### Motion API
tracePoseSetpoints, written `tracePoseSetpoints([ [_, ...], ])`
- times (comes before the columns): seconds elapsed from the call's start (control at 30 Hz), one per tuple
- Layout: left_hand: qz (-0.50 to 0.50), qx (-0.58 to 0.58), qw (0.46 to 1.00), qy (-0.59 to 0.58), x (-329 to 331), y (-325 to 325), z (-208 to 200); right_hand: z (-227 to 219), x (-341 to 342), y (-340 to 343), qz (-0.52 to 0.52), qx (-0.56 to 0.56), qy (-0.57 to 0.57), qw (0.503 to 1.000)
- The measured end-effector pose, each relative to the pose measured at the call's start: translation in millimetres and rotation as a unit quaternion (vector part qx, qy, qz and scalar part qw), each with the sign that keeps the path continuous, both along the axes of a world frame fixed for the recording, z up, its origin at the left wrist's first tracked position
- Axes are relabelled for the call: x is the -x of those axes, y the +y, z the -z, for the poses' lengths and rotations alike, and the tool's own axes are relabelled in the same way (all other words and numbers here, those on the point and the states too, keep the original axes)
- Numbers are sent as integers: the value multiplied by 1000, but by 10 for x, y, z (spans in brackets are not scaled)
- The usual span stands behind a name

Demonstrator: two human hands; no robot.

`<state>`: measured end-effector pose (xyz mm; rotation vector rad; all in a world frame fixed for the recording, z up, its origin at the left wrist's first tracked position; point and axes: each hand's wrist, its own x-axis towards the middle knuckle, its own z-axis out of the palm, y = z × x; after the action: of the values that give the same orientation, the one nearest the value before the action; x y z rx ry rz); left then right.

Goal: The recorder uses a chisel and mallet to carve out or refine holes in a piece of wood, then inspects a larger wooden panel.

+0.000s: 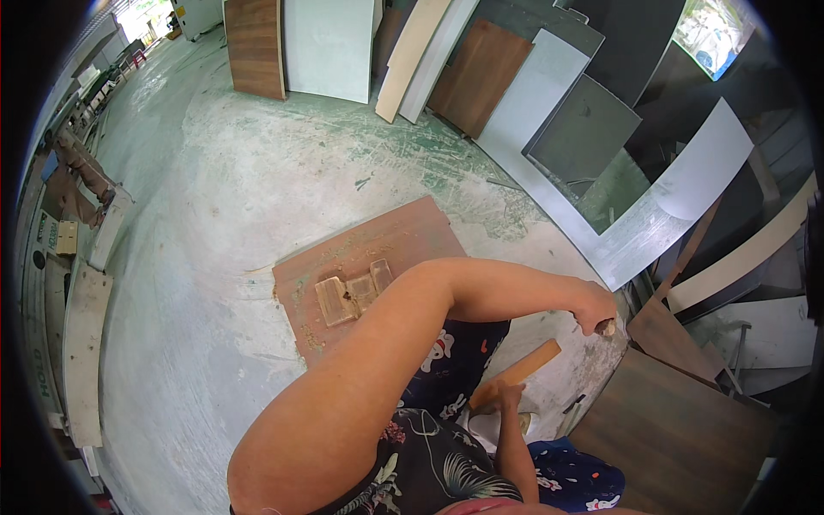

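My left arm reaches across to the right, and my left hand (pixel 596 309) is closed in a fist. A small brownish end (pixel 607 327) shows at its fingers, too little of it to name. Lower down, by my lap, my right hand (pixel 510 395) grips a flat wooden strip (pixel 525 366), which slants up to the right. On the floor ahead lies a brown board (pixel 412 225) strewn with wood shavings. Wooden blocks (pixel 335 300) rest on that board, partly hidden behind my left forearm.
Large panels, among them a brown one (pixel 255 47) and a white one (pixel 328 47), lean along the far side. A bent white panel (pixel 687 189) and offcuts crowd the right. Near right lies a dark wood-grain panel (pixel 678 429). Boards (pixel 84 352) line the left edge.
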<state>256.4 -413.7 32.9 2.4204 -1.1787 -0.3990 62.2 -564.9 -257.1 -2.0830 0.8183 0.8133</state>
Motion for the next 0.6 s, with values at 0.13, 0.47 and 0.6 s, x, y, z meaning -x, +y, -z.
tracePoseSetpoints([
  [0.13, 26, -3, 1000, -3, 79, -54, -26, -409, -221, 66, 14, 110, -380, 918],
  [0.47, 99, 118, 988, 1, 489, -570, -105, -1875, -304, 105, 87, -138, -585, 794],
  [0.6, 168, 103, 979, 53, 646, -734, -308, -1833, -253, -123, 141, -129, -652, 734],
])
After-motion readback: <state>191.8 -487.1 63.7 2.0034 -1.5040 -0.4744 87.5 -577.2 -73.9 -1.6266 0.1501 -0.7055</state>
